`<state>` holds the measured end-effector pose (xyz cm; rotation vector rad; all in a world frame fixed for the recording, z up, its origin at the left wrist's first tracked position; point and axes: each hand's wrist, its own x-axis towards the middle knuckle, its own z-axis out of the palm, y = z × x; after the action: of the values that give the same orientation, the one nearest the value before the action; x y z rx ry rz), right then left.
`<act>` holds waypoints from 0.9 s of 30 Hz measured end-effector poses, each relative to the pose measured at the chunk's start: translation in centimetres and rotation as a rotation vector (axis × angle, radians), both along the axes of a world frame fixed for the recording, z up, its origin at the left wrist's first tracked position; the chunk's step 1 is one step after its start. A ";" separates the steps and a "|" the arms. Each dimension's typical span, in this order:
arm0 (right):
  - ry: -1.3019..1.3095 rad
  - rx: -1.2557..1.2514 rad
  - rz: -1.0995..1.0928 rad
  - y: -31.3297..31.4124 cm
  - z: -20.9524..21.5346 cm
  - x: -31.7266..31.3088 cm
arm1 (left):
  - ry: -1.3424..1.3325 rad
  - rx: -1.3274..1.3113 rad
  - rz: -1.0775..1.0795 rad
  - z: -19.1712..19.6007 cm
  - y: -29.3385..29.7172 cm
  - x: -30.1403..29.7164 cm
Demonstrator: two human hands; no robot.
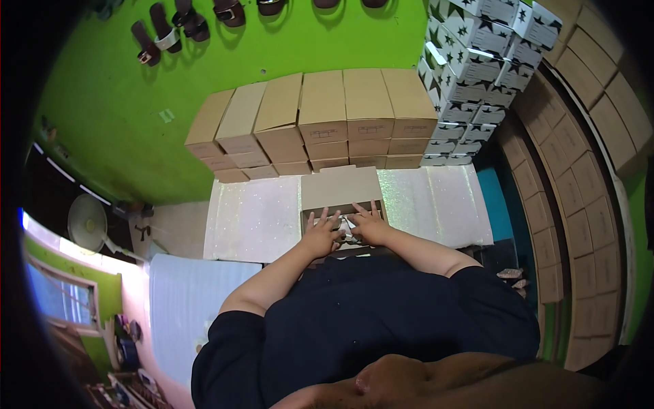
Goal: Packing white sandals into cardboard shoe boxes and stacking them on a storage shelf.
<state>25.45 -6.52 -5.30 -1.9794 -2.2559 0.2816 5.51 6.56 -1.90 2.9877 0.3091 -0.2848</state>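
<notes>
In front of my body, an open cardboard box sits on the glittery white table, its brown lid flap tipped back away from me. My left hand rests over the box's left part, fingers spread. Over the right part lies my right hand, its fingers also stretched apart. Between the two hands a small white and silvery item shows inside the box. Its kind cannot be made out, as my fingers cover much of it. Both hands seem to touch it or the box's contents.
Stacked brown shoe boxes line the table's far edge by the green wall. A tall stack of white star-patterned boxes rises at far right. Shelves of brown boxes stand right. Sandals hang above; a fan stands left.
</notes>
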 end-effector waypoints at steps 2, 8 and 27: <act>0.005 -0.003 -0.024 -0.7 0.5 -0.1 | 0.028 0.001 -0.012 -0.9 0.1 0.7; 0.002 0.069 -0.087 -1.7 0.1 0.6 | 0.038 0.048 -0.006 -1.1 1.2 1.2; 0.183 0.102 -0.118 -4.8 0.6 3.4 | -0.165 -0.096 0.039 -1.0 2.4 -2.4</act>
<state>28.86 -11.28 -4.74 -1.9401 -1.9943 0.3142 3.13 8.97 -2.94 2.8831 0.3252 -0.0464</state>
